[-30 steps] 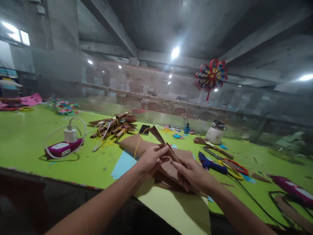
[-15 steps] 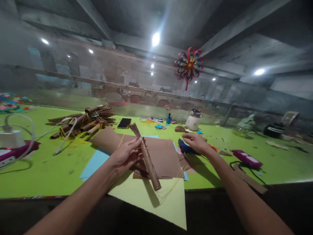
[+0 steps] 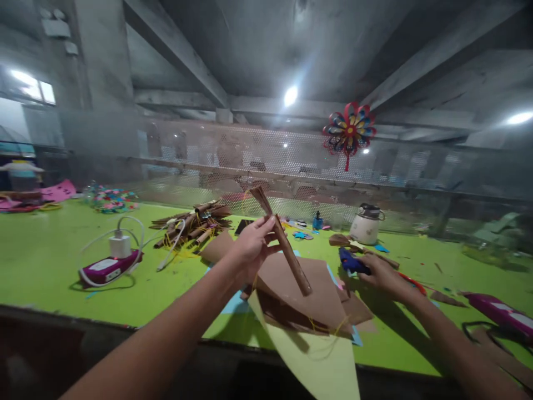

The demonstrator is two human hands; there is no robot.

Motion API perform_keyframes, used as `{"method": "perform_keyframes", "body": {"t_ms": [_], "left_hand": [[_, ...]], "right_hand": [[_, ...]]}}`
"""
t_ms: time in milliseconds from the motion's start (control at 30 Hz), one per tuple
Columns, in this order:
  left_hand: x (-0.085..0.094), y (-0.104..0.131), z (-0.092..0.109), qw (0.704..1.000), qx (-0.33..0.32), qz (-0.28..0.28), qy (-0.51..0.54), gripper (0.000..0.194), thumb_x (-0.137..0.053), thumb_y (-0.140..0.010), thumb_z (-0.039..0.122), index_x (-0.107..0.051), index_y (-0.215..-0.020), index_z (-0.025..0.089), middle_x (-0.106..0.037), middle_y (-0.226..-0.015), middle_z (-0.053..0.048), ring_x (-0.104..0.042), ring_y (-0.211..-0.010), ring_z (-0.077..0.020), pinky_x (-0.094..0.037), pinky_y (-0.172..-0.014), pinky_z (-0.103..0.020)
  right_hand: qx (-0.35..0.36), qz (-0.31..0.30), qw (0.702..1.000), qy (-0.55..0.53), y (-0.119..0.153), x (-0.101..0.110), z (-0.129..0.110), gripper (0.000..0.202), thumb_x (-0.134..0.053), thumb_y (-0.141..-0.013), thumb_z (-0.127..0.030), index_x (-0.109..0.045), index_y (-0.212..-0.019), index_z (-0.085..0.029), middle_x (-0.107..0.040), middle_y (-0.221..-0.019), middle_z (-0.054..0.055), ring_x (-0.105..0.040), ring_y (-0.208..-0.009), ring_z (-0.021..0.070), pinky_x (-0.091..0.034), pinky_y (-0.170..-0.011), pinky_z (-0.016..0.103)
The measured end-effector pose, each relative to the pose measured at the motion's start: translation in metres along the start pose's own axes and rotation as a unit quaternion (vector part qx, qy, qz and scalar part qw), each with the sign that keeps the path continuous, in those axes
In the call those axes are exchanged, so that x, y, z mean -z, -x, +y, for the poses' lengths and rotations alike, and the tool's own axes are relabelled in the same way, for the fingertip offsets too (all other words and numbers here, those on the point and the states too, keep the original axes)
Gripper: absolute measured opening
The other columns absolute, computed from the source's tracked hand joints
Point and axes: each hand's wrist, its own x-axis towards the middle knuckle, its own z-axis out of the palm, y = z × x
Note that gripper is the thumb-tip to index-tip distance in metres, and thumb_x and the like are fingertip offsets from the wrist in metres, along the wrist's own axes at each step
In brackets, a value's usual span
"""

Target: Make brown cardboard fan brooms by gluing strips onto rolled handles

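In the head view, my left hand (image 3: 255, 247) is closed around a rolled brown paper tube (image 3: 293, 256) with a frayed, fringed upper end. The tube slants down to the right above a stack of brown paper sheets (image 3: 302, 278). My right hand (image 3: 377, 272) is at the rear end of a blue glue gun (image 3: 350, 261), fingers closed on its handle. Under the brown sheets, pale yellow paper (image 3: 320, 361) hangs over the table's front edge, with blue sheets (image 3: 233, 304) beside it. Thin yellow string (image 3: 333, 333) trails over the papers.
A pile of brown paper rolls (image 3: 197, 222) lies back left, near a purple power strip (image 3: 110, 269) with a white charger (image 3: 119, 244). A white jug (image 3: 365, 225) stands behind the glue gun. Another purple strip (image 3: 499, 312) is at right. A mesh screen (image 3: 250, 166) bounds the table.
My view has swung left and up. The left hand has raised the paper tube off the sheets. My right hand has closed on the glue gun, which it was hovering beside.
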Motion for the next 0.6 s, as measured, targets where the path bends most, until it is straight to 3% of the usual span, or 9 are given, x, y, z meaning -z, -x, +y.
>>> {"method": "perform_keyframes", "body": {"t_ms": [100, 200, 267, 433, 600], "left_hand": [[0.011, -0.014, 0.007, 0.998, 0.047, 0.002, -0.032, 0.018, -0.063, -0.077, 0.029, -0.059, -0.088, 0.016, -0.057, -0.077, -0.002, -0.052, -0.065, -0.0104, -0.045, -0.064, -0.027], [0.027, -0.02, -0.011, 0.991, 0.126, 0.004, -0.039, 0.019, -0.064, -0.076, 0.028, -0.061, -0.09, 0.015, -0.056, -0.072, -0.002, -0.052, -0.062, -0.0105, -0.042, -0.058, -0.023], [0.038, -0.021, -0.028, 0.988, 0.148, 0.023, -0.024, 0.019, -0.061, -0.078, 0.027, -0.061, -0.093, 0.015, -0.054, -0.066, -0.001, -0.05, -0.056, -0.0098, -0.042, -0.055, -0.022], [0.059, -0.021, -0.056, 0.985, 0.16, 0.066, 0.008, 0.022, -0.054, -0.081, 0.027, -0.059, -0.1, 0.016, -0.051, -0.058, 0.001, -0.047, -0.045, -0.0088, -0.038, -0.044, -0.019], [0.068, -0.019, -0.065, 0.983, 0.155, 0.098, 0.004, 0.019, -0.054, -0.079, 0.028, -0.059, -0.09, 0.014, -0.05, -0.051, 0.003, -0.044, -0.038, -0.0074, -0.034, -0.038, -0.017]], "right_hand": [[-0.006, 0.014, 0.986, -0.164, -0.003, 0.022, -0.018, 0.038, -0.059, -0.07, -0.034, -0.065, -0.101, -0.014, -0.067, -0.097, 0.012, -0.059, -0.089, 0.0292, -0.044, -0.072, 0.035], [-0.009, -0.042, 0.945, -0.323, -0.005, 0.037, -0.051, 0.044, -0.058, -0.074, -0.047, -0.065, -0.101, -0.014, -0.067, -0.096, 0.013, -0.061, -0.089, 0.0291, -0.045, -0.064, 0.032], [0.025, -0.078, 0.922, -0.378, -0.008, 0.037, -0.075, 0.046, -0.055, -0.076, -0.052, -0.066, -0.096, -0.012, -0.068, -0.093, 0.014, -0.063, -0.085, 0.0271, -0.045, -0.06, 0.03], [0.108, -0.07, 0.923, -0.363, -0.02, 0.007, -0.117, 0.047, -0.047, -0.081, -0.056, -0.066, -0.083, -0.013, -0.068, -0.081, 0.011, -0.061, -0.074, 0.02, -0.042, -0.053, 0.026], [0.089, -0.023, 0.907, -0.411, -0.018, -0.022, -0.124, 0.046, -0.045, -0.082, -0.056, -0.064, -0.08, -0.014, -0.066, -0.076, 0.009, -0.06, -0.073, 0.0199, -0.044, -0.059, 0.028]]}}
